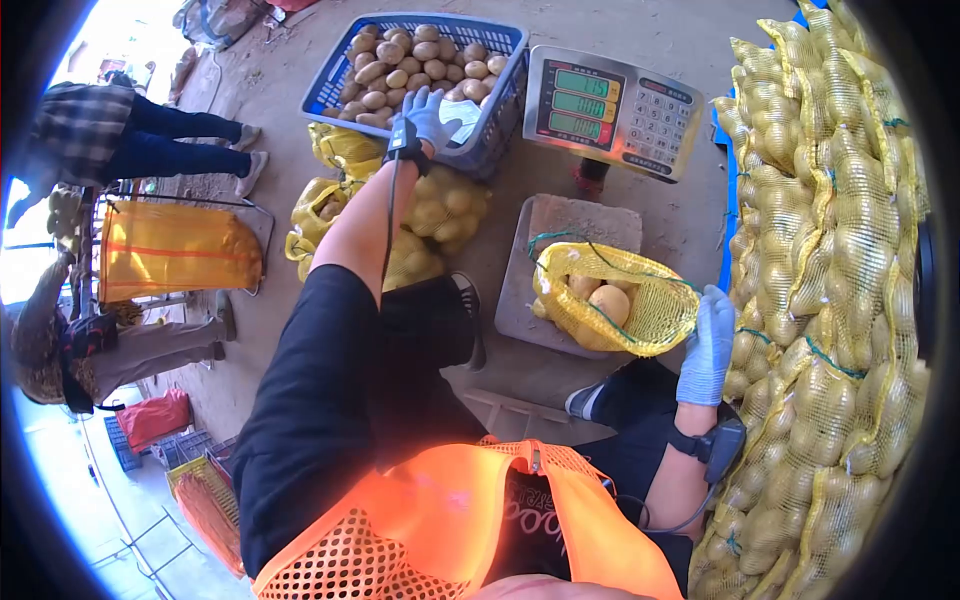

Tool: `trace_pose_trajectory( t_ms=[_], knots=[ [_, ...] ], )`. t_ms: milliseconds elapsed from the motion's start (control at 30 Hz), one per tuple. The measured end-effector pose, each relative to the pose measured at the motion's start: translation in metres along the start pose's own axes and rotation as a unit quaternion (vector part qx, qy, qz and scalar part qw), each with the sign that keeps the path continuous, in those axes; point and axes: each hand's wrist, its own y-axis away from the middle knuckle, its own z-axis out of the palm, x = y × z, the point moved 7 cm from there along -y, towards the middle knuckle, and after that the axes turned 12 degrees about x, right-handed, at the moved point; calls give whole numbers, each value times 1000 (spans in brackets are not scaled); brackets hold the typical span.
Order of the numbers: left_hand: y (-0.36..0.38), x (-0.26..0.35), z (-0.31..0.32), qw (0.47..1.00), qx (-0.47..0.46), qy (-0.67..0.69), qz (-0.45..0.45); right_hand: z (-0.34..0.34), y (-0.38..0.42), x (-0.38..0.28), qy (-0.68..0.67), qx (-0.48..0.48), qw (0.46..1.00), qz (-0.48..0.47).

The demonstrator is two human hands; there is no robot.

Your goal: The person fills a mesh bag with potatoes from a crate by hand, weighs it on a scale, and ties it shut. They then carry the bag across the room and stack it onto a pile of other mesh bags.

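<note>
My left hand [428,122], in a blue glove, reaches over the near side of a blue plastic crate [515,40]. Its fingers are spread above the potatoes [400,65], and I see nothing in its grasp. A pale sheet [462,120] lies at the crate's near corner, by the fingertips. At the right, my gloved right hand [708,345] grips the rim of a yellow net bag [655,300], holding its mouth wide. Several potatoes [608,303] sit inside the bag. It rests on the platform [515,300] of a weighing scale.
The scale's display [615,112] stands behind the platform. Filled net bags [440,215] sit before the crate. A tall stack of filled bags [840,270] lines the right side. Two people [150,140] stand at the left near an orange sack [180,250].
</note>
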Motion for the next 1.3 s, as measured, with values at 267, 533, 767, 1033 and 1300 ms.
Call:
trace_pose_trajectory(
  t_ms=[267, 533, 767, 1033, 1300],
  knots=[
    [5, 3, 39, 975, -216, -26, -37, 5, -1, -2, 24, -42, 998, 29],
    [13, -8, 26, 997, -80, -2, 0, 15, 18, -17, 31, -111, 993, 17],
    [20, -3, -28, 969, 183, 160, -53, -4, 15, -9, 92, -14, 996, 1],
    [173, 242, -264, 775, 191, 365, 479, 25, 19, 18, -71, -127, 979, 143],
    [205, 262, -151, 866, -240, 49, 436, 21, 22, 6, -154, -122, 971, 133]
  ],
)
